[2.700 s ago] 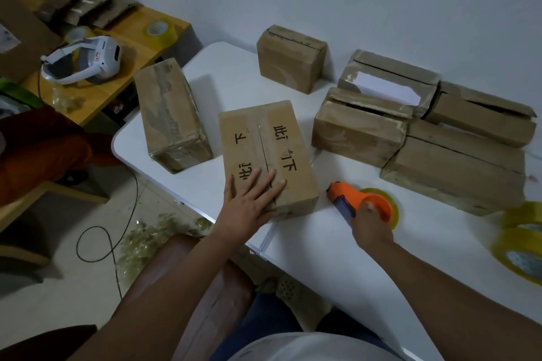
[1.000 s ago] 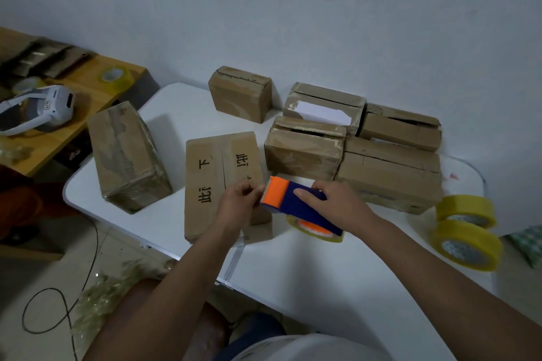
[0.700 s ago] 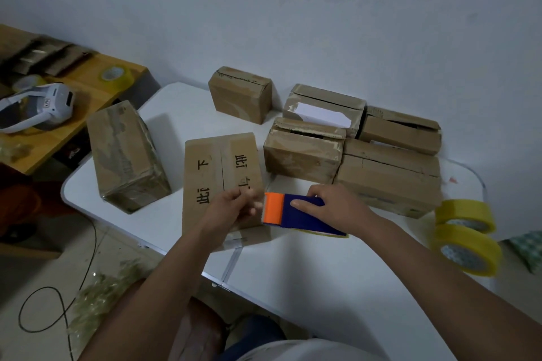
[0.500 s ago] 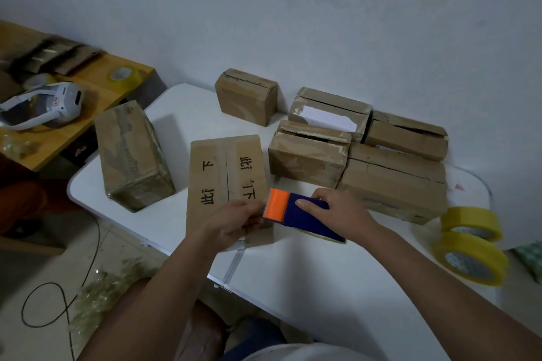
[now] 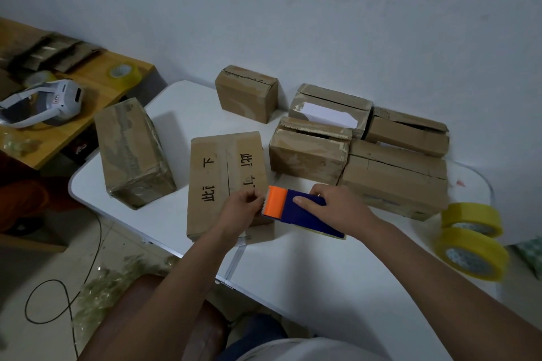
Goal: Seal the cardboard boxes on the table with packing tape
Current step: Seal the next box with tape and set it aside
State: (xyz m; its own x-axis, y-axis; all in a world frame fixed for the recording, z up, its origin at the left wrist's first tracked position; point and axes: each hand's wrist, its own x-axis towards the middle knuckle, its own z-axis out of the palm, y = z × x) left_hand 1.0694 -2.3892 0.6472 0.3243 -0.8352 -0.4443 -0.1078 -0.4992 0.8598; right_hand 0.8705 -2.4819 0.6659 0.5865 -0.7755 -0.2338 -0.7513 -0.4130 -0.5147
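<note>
A flat cardboard box with black writing (image 5: 217, 176) lies near the front edge of the white table (image 5: 308, 281). Above its near right corner my right hand (image 5: 337, 208) grips an orange and blue tape dispenser (image 5: 293, 209) by its blue body. My left hand (image 5: 242, 211) is at the dispenser's orange toothed end, fingers curled and pinching there; the clear tape itself is too faint to see. Several more boxes (image 5: 308, 155) stand behind, some with their top flaps gaping.
A taped box (image 5: 132, 152) stands at the table's left end and a small one (image 5: 246, 92) by the wall. Two yellow tape rolls (image 5: 472, 237) lie at the right edge. A wooden bench (image 5: 85, 99) at left holds a white headset and another roll.
My right hand lifted the dispenser off the table and brought it over the box's near corner. My left hand left the box top and went to the dispenser's orange end.
</note>
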